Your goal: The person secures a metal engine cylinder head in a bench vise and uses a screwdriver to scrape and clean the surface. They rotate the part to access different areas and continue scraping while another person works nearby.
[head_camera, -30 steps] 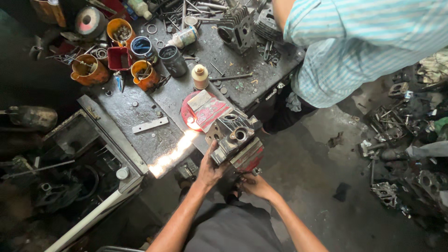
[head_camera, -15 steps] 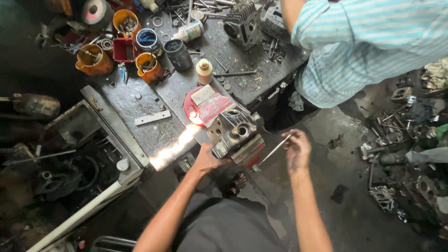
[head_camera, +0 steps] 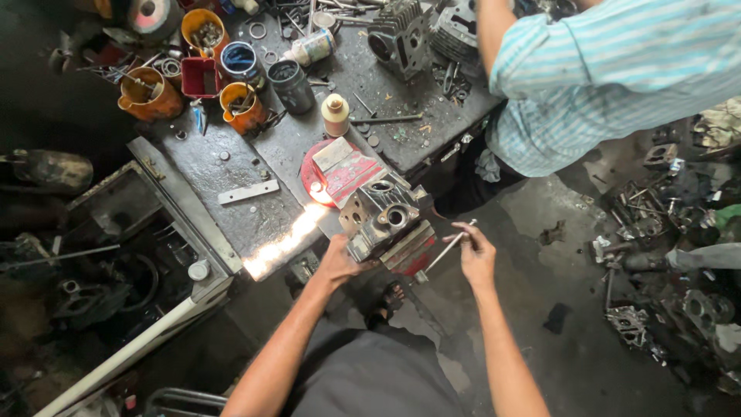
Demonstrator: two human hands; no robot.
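A dark metal engine cylinder head [head_camera: 384,212] sits clamped in a red bench vise [head_camera: 407,251] at the edge of a greasy workbench [head_camera: 255,212]. My left hand [head_camera: 340,261] presses against the lower left side of the cylinder head, just below it. My right hand [head_camera: 472,251] is to the right of the vise and pinches a thin metal rod [head_camera: 445,252] that slants down towards the vise. A red cloth or sheet [head_camera: 343,174] lies on the bench behind the head.
Orange, red and blue tins [head_camera: 202,31] full of small parts stand at the back left of the bench, with a dark cup [head_camera: 292,83] and a small cream bottle [head_camera: 335,114]. A person in a striped shirt [head_camera: 610,73] works at the bench's right end. Engine parts [head_camera: 664,278] litter the floor.
My right hand left the vise area, picked up the thin rod and now holds it closer to the vise. My left hand stayed at the cylinder head.
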